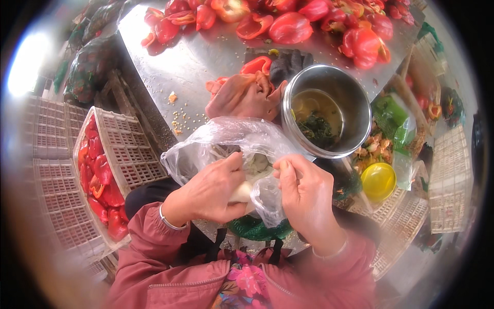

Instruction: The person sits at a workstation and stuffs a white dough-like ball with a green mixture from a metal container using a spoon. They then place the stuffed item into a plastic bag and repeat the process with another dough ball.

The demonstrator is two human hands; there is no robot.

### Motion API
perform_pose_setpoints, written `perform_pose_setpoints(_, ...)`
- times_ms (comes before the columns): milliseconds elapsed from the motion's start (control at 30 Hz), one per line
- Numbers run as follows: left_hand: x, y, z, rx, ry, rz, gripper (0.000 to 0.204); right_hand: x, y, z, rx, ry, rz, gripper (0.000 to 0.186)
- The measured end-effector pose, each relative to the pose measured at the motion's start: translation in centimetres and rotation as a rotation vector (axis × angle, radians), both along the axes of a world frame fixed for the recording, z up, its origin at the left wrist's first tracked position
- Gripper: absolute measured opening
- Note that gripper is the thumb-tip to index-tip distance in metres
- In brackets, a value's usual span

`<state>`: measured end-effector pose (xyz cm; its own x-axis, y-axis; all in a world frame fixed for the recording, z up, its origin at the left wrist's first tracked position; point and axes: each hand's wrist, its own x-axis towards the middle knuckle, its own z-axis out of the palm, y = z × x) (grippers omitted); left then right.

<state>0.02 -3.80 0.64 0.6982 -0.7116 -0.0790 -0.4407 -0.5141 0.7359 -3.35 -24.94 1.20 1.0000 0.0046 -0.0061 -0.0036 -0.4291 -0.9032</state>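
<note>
Plastic bag (226, 136), by the near edge of the worktop (190, 67): I see the left hand (213, 190) curled round a pale piece (241, 192), the right hand (304, 195) pinching the bag. Unwrapping seems in hand; next calls for gently peeling plastic aside.

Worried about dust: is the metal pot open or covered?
Open: no lid covers the metal pot, and dark greens in liquid show inside.

Red peppers (290, 28) lie across the tabletop (180, 64); more fill a crate (129, 138) at left, a yellow bowl (378, 182) at right.
</note>
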Motion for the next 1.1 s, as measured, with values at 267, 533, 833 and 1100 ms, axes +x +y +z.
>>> perform_pose_setpoints(267, -0.3, 0.7, -1.1, 0.004, -0.044, 0.015, 0.037, 0.0, 0.0, -1.0, 0.488, 0.214, -0.176, 0.024)
perform_pose_setpoints(533, -0.1, 1.3, -0.1, -0.023, -0.057, 0.073, 0.032, -0.3, -1.4, -0.4, 0.682, 0.278, -0.206, 0.024)
perform_pose_setpoints(833, -0.2, 1.2, -0.2, -0.074, -0.057, 0.036, 0.039, -0.3, -1.9, -0.2, 0.759, 0.319, -0.18, 0.028)
perform_pose_setpoints(1100, -0.4, 1.3, 0.3, -0.115, -0.093, 0.073, 0.039, -0.6, -2.2, -0.2, 0.801, 0.295, -0.239, 0.031)
